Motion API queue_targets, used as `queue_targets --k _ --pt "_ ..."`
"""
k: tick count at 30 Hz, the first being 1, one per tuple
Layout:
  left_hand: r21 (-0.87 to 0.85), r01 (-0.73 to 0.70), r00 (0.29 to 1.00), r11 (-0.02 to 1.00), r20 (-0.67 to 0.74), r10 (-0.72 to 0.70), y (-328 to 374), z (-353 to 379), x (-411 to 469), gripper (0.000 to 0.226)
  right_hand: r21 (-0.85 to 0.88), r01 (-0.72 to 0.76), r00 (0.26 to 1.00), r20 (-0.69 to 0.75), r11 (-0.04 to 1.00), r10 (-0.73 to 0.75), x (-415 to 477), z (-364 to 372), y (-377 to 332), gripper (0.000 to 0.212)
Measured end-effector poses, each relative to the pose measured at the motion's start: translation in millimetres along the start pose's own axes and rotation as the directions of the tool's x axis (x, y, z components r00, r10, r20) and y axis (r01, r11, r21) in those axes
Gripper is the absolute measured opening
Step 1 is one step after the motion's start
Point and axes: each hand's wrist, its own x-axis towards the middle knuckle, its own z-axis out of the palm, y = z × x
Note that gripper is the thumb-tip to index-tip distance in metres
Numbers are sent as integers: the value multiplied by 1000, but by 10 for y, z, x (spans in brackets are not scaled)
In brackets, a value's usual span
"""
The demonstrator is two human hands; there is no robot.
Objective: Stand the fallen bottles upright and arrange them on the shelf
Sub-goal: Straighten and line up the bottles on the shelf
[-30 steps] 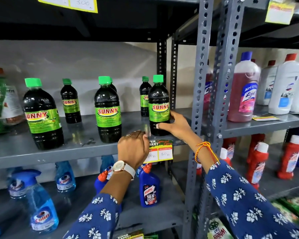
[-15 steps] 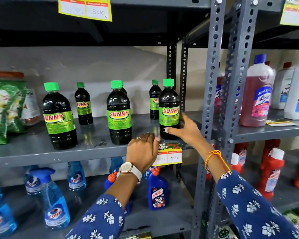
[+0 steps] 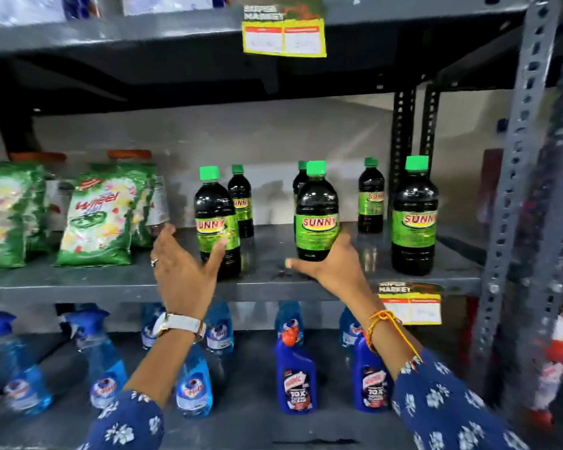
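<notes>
Several dark SUNNY bottles with green caps stand upright on the grey middle shelf [image 3: 273,280]. My right hand [image 3: 333,266] grips the base of the front middle bottle [image 3: 317,212], thumb in front and fingers behind. My left hand [image 3: 182,271] is open with fingers spread just left of the front left bottle [image 3: 216,219], its thumb against the label. A third front bottle [image 3: 415,219] stands alone at the right. Smaller-looking bottles stand behind: one [image 3: 240,199] at the left, one [image 3: 370,196] at the right, and another [image 3: 301,180] mostly hidden by the middle bottle.
Green detergent bags [image 3: 101,216] fill the shelf's left part. Blue spray bottles [image 3: 194,381] and blue toilet-cleaner bottles [image 3: 296,375] stand on the shelf below. A yellow price tag [image 3: 410,303] hangs on the shelf edge. A perforated grey post [image 3: 514,190] rises at the right.
My right hand has left the rightmost front bottle and now grips the middle one. My left hand has risen from the shelf edge and opened beside the left bottle. The view has swung left.
</notes>
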Motion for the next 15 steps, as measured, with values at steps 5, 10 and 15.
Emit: queue_targets --k 5,10,15 --pt "210 33 969 977 234 -83 -227 155 -4 116 -225 -18 994 -109 974 -7 -26 156 121 77" --pt "274 -22 980 961 198 -34 -359 298 -5 88 -328 -7 989 -139 944 -41 -54 162 126 76" --pt "252 -21 984 967 175 -24 -393 319 -3 77 -361 -26 991 -128 932 -23 -33 166 95 80"
